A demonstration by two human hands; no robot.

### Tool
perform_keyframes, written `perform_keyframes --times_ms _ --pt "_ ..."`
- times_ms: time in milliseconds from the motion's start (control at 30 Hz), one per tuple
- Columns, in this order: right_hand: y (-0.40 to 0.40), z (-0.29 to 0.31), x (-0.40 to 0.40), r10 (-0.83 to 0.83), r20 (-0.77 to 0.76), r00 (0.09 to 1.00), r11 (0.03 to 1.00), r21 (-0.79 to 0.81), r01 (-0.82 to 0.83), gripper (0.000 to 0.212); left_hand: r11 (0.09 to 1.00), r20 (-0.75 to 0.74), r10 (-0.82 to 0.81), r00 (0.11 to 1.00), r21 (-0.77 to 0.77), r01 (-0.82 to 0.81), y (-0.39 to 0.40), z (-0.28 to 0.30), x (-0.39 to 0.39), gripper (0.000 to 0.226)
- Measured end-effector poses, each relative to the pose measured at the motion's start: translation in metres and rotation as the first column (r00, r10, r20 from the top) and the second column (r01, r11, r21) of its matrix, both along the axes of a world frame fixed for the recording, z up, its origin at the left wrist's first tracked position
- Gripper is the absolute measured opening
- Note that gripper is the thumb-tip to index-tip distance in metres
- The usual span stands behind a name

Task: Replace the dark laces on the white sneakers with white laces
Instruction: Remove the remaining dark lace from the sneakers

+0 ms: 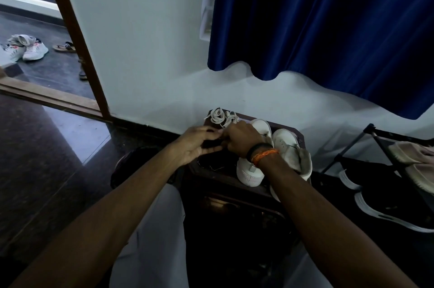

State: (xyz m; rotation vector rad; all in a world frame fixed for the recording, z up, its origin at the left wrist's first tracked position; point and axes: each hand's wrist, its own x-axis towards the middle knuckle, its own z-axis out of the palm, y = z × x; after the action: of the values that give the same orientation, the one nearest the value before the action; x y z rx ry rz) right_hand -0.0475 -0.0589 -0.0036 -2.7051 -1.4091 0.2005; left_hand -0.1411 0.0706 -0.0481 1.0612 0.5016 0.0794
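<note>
Dim room, white wall, blue curtain hanging at right. Dark wooden stool against the wall carries two white sneakers side by side, right of the hands. White laces lie bundled at the stool's far edge. Left hand and right hand meet over a dark lace, fingers curled round it. Orange thread band on right wrist.

No text, label, brand or number can be read anywhere; the distant lettering outside is blurred.
</note>
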Motion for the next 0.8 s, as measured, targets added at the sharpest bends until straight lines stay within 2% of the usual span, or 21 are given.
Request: perform_keyframes --times_ms 33,133,233,300,400,500,567,600,633,667,700,733,800 --pt "0.001 -0.003 -0.002 -0.004 -0.015 1.000 1.000 0.005 0.004 0.027 1.000 0.004 0.027 1.000 -0.005 -0.027 -0.001 -0.004 0.000 0.002" --pt "0.004 -0.011 -0.005 -0.007 -0.085 0.996 1.000 0.019 0.009 0.021 0.985 -0.033 0.172 0.985 -0.022 -0.173 0.000 -0.018 -0.001 0.011" --pt "0.008 -0.020 -0.009 -0.055 -0.147 0.988 0.998 -0.012 0.053 0.037 0.956 -0.039 0.250 0.967 -0.148 -0.253 -0.001 -0.028 -0.003 0.014" --pt "0.011 -0.027 -0.015 -0.085 -0.127 0.988 0.996 0.007 0.087 0.044 0.932 -0.039 0.273 0.961 -0.234 -0.275 -0.003 -0.031 -0.004 0.016" --pt "0.013 -0.033 -0.023 -0.127 -0.074 0.989 0.987 0.088 0.134 0.028 0.906 -0.043 0.303 0.952 -0.297 -0.302 -0.007 -0.034 -0.004 0.018" --pt "0.012 -0.030 -0.026 -0.139 -0.055 0.989 0.986 0.082 0.143 0.024 0.917 -0.017 0.288 0.958 -0.282 -0.281 -0.006 -0.033 -0.010 0.015" --pt "0.010 -0.023 -0.023 -0.137 -0.004 0.991 0.990 0.043 0.137 0.027 0.951 -0.030 0.263 0.964 -0.162 -0.265 -0.002 -0.032 -0.011 0.013" --pt "0.008 -0.019 -0.022 -0.134 0.038 0.990 0.991 0.023 0.134 0.029 0.961 -0.062 0.271 0.960 -0.045 -0.274 0.001 -0.033 -0.010 0.021" --pt "0.006 -0.015 -0.020 -0.123 0.078 0.989 0.992 0.005 0.123 0.029 0.950 -0.091 0.301 0.949 0.118 -0.290 0.004 -0.034 -0.008 0.033" --pt "0.005 -0.012 -0.018 -0.102 0.105 0.989 0.994 -0.014 0.104 0.029 0.900 -0.103 0.344 0.933 0.318 -0.297 0.007 -0.036 -0.006 0.040" --pt "0.004 -0.010 -0.017 -0.073 0.121 0.990 0.996 -0.044 0.079 0.028 0.804 -0.093 0.370 0.924 0.531 -0.269 0.011 -0.037 -0.005 0.041" --pt "0.003 -0.010 -0.018 -0.039 0.131 0.991 0.995 -0.082 0.050 0.028 0.670 -0.078 0.348 0.934 0.718 -0.190 0.014 -0.039 -0.003 0.037" --pt "0.002 -0.013 -0.022 0.025 0.143 0.989 0.989 -0.151 -0.003 0.030 0.409 -0.150 0.162 0.975 0.910 0.072 0.017 -0.037 -0.003 0.033"
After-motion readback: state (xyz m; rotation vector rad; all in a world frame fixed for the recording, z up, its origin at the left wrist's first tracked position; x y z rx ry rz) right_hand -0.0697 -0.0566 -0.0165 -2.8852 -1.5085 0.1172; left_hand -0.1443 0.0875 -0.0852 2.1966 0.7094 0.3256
